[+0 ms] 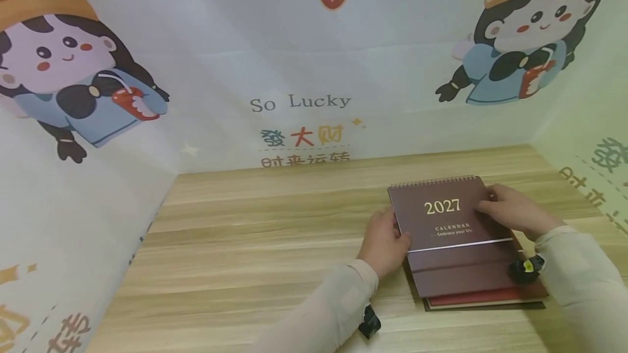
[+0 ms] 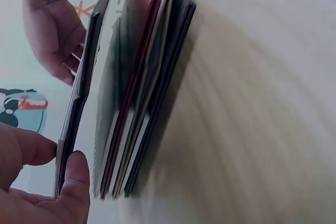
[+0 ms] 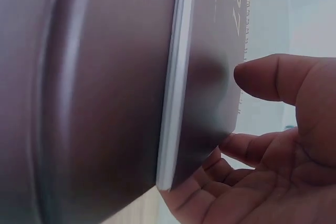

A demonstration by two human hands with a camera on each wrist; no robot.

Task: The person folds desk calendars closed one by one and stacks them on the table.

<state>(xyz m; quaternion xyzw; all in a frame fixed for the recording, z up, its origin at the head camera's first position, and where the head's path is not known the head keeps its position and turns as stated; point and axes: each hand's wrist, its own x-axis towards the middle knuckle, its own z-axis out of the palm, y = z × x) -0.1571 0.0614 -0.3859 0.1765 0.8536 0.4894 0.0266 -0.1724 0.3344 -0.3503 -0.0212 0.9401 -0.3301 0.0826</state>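
Note:
A brown spiral-bound desk calendar (image 1: 448, 219) with "2027" in gold is held between both hands at the right of the table. At its left edge, my left hand (image 1: 384, 245) pinches it between thumb and fingers; the left wrist view shows this edge-on. My right hand (image 1: 517, 210) grips the opposite edge, thumb (image 3: 262, 77) on the front cover and the other fingers around the side. Below the calendar lies a stack of books, with a red one (image 1: 490, 296) and a dark one (image 2: 167, 72) among them. In the left wrist view a gap separates calendar and stack.
The wood-grain table (image 1: 245, 244) extends to the left of the stack. Printed white cloth walls (image 1: 221, 70) enclose it at the back and both sides. Small black devices (image 1: 369, 322) are worn at both wrists.

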